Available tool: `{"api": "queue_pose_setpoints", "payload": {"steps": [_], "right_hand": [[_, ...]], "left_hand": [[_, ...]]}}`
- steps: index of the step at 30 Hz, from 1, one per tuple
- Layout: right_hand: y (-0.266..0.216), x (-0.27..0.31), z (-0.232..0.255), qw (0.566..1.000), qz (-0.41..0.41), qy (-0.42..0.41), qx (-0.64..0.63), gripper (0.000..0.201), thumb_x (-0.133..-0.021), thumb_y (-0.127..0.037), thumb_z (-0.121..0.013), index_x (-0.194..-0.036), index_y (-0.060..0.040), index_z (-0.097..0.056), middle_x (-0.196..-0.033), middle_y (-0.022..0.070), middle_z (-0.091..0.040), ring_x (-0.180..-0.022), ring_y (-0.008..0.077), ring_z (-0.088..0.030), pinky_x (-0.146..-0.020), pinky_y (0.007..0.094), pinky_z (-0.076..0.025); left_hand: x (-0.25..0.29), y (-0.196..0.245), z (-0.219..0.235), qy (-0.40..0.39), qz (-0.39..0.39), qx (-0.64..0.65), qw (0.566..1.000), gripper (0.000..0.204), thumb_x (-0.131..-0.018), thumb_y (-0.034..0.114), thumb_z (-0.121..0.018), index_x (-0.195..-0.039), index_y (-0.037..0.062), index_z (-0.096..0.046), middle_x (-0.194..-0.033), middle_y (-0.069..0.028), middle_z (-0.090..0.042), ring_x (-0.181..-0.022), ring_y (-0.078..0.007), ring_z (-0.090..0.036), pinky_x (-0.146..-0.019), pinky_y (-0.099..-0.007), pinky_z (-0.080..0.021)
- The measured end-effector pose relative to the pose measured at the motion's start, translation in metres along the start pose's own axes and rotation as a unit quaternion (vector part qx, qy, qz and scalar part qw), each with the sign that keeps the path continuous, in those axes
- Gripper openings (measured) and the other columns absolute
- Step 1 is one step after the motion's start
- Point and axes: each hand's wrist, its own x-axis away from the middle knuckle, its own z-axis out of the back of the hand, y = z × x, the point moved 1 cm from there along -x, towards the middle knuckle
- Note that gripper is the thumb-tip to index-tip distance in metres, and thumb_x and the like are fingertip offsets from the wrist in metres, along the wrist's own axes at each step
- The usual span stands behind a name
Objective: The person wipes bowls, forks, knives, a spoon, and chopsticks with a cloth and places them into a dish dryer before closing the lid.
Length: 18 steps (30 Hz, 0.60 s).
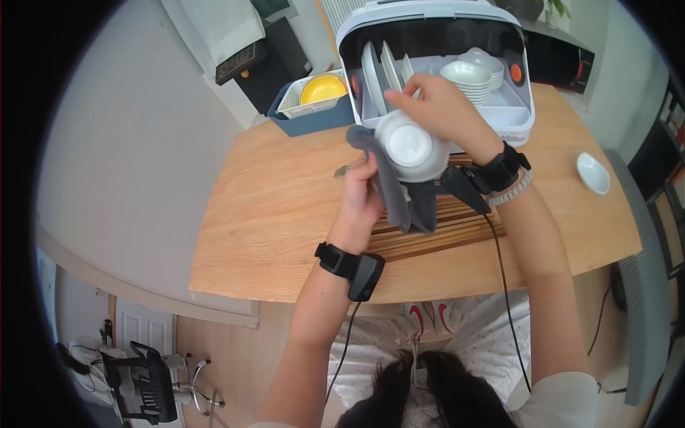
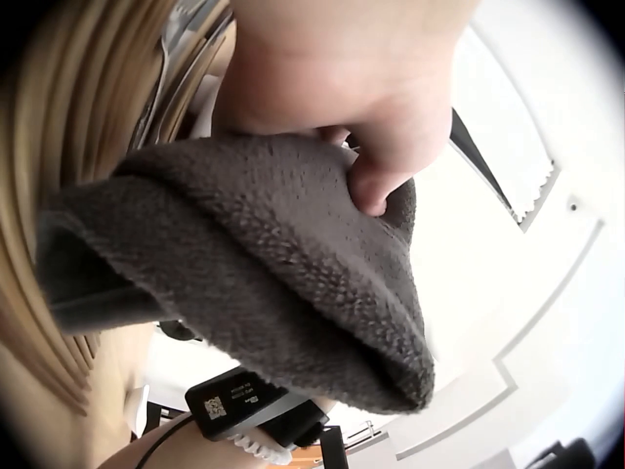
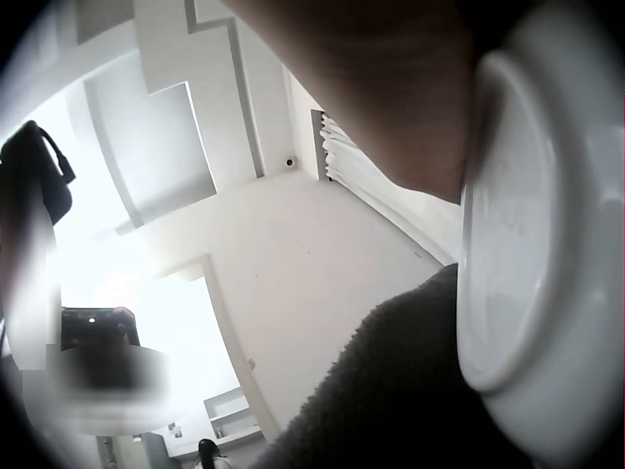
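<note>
Right hand (image 1: 446, 107) grips white bowl (image 1: 410, 146), base up, above far-middle of wooden table (image 1: 271, 214), just before dish rack (image 1: 514, 114). Left hand (image 1: 360, 203) pinches grey cloth (image 1: 399, 189) against bowl's side; cloth hangs below.

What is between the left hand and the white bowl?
The grey cloth: in the head view the left hand grips it against the white bowl, which the right hand holds.

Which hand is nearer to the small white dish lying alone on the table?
The right hand. It holds a white bowl left of the dish; the left hand, gripping a grey cloth, is farther left.
</note>
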Motion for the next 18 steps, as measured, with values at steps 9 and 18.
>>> {"api": "queue_pose_setpoints", "payload": {"steps": [9,18], "right_hand": [[-0.007,0.009,-0.009,0.964,-0.028,-0.099,-0.245,0.029,-0.087,-0.025,-0.053,-0.09,0.0025,-0.061,-0.071,0.0023,-0.059,-0.057,0.0075,-0.052,-0.049,0.0204,-0.042],[0.01,-0.007,0.016,0.96,0.041,-0.185,-0.204,0.024,-0.089,-0.014,-0.047,-0.099,0.0033,-0.062,-0.087,0.0041,-0.063,-0.08,0.0105,-0.056,-0.073,0.024,-0.044]], "left_hand": [[-0.005,0.006,0.027,0.115,-0.064,0.111,0.985,0.02,-0.088,0.017,-0.047,-0.106,0.0078,-0.051,-0.099,-0.0038,-0.059,-0.091,-0.0158,-0.057,-0.081,-0.031,-0.046],[0.007,0.005,-0.015,-0.06,-0.046,0.079,0.994,0.021,-0.082,0.013,-0.054,-0.101,0.0022,-0.055,-0.097,-0.0083,-0.062,-0.088,-0.0187,-0.059,-0.08,-0.0315,-0.046]]}}
